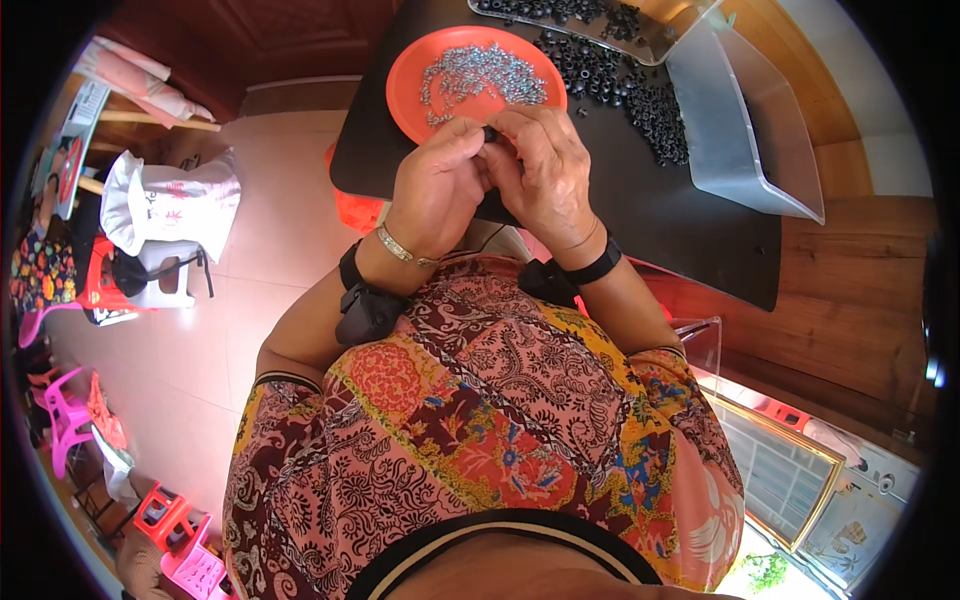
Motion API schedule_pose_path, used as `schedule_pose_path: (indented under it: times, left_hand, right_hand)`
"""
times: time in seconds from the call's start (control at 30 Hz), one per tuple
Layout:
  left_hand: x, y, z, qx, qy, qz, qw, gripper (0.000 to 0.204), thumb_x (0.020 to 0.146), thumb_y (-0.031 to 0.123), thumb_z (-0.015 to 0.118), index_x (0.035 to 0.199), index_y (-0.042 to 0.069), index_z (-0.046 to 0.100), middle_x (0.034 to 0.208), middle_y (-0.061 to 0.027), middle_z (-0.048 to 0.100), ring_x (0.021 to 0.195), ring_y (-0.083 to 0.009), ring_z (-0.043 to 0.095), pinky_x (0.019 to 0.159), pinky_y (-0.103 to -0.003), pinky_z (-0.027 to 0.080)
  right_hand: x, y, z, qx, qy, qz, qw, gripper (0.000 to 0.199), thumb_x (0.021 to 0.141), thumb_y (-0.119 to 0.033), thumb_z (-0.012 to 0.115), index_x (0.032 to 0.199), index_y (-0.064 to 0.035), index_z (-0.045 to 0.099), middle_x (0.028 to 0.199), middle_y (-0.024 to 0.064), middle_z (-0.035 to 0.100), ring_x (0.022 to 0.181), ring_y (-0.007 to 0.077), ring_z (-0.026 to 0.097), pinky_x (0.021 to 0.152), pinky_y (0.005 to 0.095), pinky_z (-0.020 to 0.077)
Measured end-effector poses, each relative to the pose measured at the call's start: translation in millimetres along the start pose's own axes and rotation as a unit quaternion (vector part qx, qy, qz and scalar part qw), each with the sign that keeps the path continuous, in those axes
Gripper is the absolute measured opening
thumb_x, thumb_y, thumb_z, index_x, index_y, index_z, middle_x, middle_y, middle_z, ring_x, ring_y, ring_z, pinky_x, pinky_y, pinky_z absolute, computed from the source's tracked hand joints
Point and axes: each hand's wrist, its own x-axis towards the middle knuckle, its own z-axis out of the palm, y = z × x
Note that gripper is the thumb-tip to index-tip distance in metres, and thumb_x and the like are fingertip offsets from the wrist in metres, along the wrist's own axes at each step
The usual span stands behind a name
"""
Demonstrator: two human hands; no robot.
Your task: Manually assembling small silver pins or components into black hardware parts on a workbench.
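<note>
Both hands meet over the near edge of a dark table point(640, 210), just in front of the person's chest. The left hand point(437, 185) is curled, its thumb and fingertips pressed together at the far end, and the right hand point(545, 170) is curled against it, the two touching. Between their fingertips sits a small black ring point(490, 132); only a sliver of it shows, so which hand is truly clamped on it cannot be told, and anything else held with it is hidden by the fingers.

Just beyond the hands lies an orange plate point(410, 75) with a heap of small silver screws point(478, 72) spread over its middle; its near rim is covered by the knuckles. To the right of the plate a loose pile of black rings point(630, 90) runs across the table, too small to make out singly. At the far right a clear plastic box point(750, 130) stands tilted, its far end cut off by the rim of the view, and another clear tray point(590, 22) with more black pieces is cut off at the far edge.

Each wrist wears a black band; the left wrist has a thin silver bracelet point(405, 248) too. On the left, well apart on the tiled floor, a white bag point(170, 205) rests on a stool, and pink and red plastic stools are partly lost in the dark rim.
</note>
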Motion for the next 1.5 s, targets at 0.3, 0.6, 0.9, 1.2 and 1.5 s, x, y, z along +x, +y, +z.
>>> schedule_pose_path:
  times: [0.3,0.6,0.9,1.2,1.5]
  left_hand:
    - [2,4,5,0.010,0.009,0.010,1.000,0.020,0.095,0.018,0.043,0.096,0.003,0.055,0.098,-0.0076,0.059,0.094,-0.0179,0.055,0.086,-0.034,0.042]
    - [-4,21,-22,0.051,-0.001,-0.042,0.998,0.031,0.095,0.025,0.045,0.109,0.000,0.057,0.100,-0.0116,0.063,0.092,-0.0222,0.060,0.082,-0.032,0.045]
    - [-3,21,-23,0.041,-0.010,-0.053,0.998,0.027,0.095,0.025,0.044,0.102,0.002,0.057,0.097,-0.0107,0.063,0.089,-0.0219,0.060,0.081,-0.032,0.046]
    - [-5,23,-25,0.047,-0.010,-0.072,0.996,0.024,0.096,0.025,0.044,0.098,0.004,0.055,0.095,-0.0096,0.062,0.087,-0.0210,0.060,0.079,-0.031,0.046]
    - [-2,22,-22,0.052,-0.017,-0.091,0.994,0.024,0.097,0.026,0.044,0.097,0.005,0.055,0.095,-0.0089,0.061,0.086,-0.0196,0.059,0.078,-0.030,0.046]
  right_hand:
    - [1,-3,2,-0.010,0.000,0.005,1.000,0.027,0.071,-0.001,0.072,0.095,-0.0050,0.060,0.090,0.0094,0.063,0.079,0.0287,0.061,0.071,0.0371,0.0505]
    - [56,88,-122,-0.325,0.153,0.017,0.933,0.019,0.074,-0.007,0.074,0.093,-0.0086,0.071,0.092,0.0081,0.067,0.084,0.0264,0.063,0.075,0.0349,0.0505]
    - [47,116,-127,-0.310,-0.009,0.078,0.948,0.016,0.081,-0.020,0.069,0.092,-0.0103,0.071,0.094,0.0085,0.068,0.091,0.0280,0.063,0.080,0.0382,0.0495]
    - [5,154,-76,-0.292,-0.286,0.202,0.890,0.021,0.078,-0.029,0.070,0.089,-0.0102,0.070,0.088,0.0070,0.066,0.088,0.0280,0.062,0.077,0.0387,0.0498]
    - [0,149,-74,-0.130,-0.261,0.271,0.917,0.025,0.086,-0.027,0.065,0.100,-0.0068,0.068,0.089,0.0042,0.066,0.084,0.0189,0.061,0.074,0.0330,0.0488]
